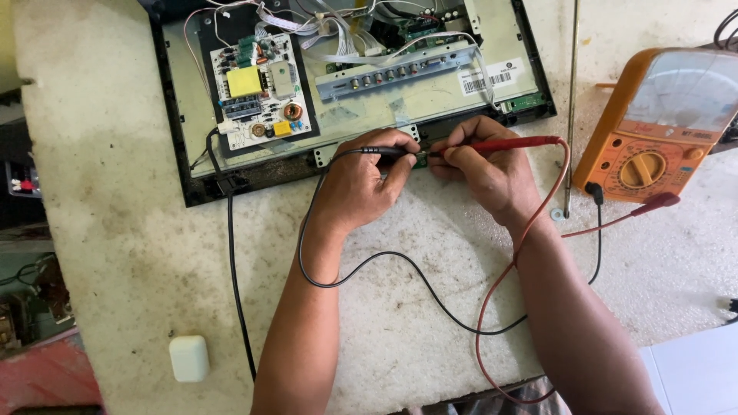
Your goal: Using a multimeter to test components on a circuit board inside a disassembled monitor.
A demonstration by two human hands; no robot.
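Head view | left hand grip pinching black probe | right hand grip pinching red probe

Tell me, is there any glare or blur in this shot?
Head view: bright, even daylight; glare whitens the meter window; soft shadows lie under the left hand and right hand; the centre is sharp, and the table edge bows slightly from lens distortion.

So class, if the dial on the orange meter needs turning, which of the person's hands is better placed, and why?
Probably the right hand. It holds the red probe on the side nearest the orange multimeter, whose dial sits just beyond it. The left hand, holding the black probe, would have to cross over.
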